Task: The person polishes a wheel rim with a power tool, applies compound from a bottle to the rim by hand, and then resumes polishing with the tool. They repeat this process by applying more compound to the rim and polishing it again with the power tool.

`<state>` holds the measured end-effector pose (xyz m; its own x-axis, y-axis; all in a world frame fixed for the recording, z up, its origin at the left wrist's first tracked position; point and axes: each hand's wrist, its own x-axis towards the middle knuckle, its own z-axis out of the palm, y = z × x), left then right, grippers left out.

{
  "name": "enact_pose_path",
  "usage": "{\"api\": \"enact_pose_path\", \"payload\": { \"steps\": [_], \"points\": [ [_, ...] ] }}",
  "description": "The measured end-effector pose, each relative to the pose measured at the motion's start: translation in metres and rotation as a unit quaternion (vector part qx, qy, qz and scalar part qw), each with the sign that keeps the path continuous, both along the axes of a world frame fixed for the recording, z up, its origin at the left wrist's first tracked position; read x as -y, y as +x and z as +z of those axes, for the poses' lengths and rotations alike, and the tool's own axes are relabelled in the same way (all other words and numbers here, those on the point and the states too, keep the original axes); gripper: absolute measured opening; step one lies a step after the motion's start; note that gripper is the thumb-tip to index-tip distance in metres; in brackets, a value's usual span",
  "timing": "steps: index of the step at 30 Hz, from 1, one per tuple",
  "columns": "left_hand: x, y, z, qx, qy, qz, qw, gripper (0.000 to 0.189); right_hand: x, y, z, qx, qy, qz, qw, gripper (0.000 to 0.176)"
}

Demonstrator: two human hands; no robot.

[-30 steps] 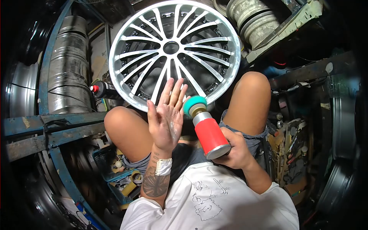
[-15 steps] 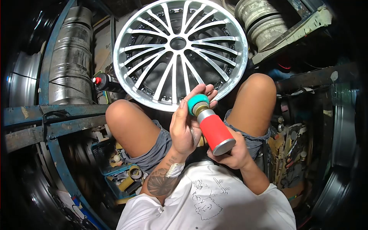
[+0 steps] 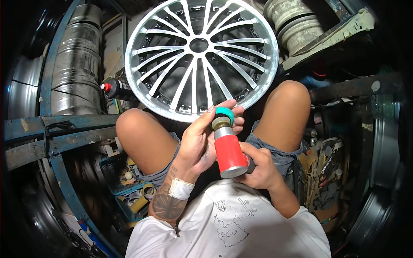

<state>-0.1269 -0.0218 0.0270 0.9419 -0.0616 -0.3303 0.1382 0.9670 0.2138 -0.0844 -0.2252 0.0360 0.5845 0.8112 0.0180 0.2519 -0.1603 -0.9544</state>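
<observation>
My right hand (image 3: 259,167) is wrapped round the dark handle of a small red polisher (image 3: 229,151), whose silver end points toward me. At its far end is a round teal pad (image 3: 226,113) on a dark backing. My left hand (image 3: 195,144) cups this pad, with the thumb on its left edge and the fingers curled behind it. Just beyond both hands, a silver multi-spoke wheel rim (image 3: 199,60) lies face up; its polished spokes meet round a dark centre hole. The palm side of the right hand is partly hidden by the polisher.
A dark bottle with a red cap (image 3: 118,89) stands left of the rim. Blue metal framing (image 3: 64,122) runs along the left. Stacked wheel barrels (image 3: 77,64) are behind it, more (image 3: 297,28) at upper right. Teal baskets (image 3: 122,172) of supplies sit below left.
The polisher has swung more upright, its silver end moving left and toward me. My left hand has shifted left and its thumb now rests on the pad's edge.
</observation>
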Motion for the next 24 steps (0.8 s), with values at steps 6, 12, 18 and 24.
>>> {"api": "enact_pose_path", "payload": {
  "steps": [6,12,18,24],
  "points": [
    [-0.001,-0.002,0.002,0.053,0.197,0.005,0.979,0.057,-0.003,0.005,0.007,-0.076,-0.005,-0.003,0.997,0.065],
    [0.002,-0.008,-0.003,0.074,0.345,0.021,0.935,0.047,-0.005,0.004,0.01,-0.094,-0.002,0.001,0.996,0.057],
    [-0.009,-0.012,-0.022,0.072,0.359,-0.04,0.93,0.053,-0.004,-0.001,-0.003,-0.067,0.011,-0.009,0.998,0.057],
    [-0.025,0.0,-0.011,0.024,0.291,0.13,0.947,0.08,0.005,-0.001,-0.006,-0.064,0.021,0.001,0.998,0.05]
  ]
}}
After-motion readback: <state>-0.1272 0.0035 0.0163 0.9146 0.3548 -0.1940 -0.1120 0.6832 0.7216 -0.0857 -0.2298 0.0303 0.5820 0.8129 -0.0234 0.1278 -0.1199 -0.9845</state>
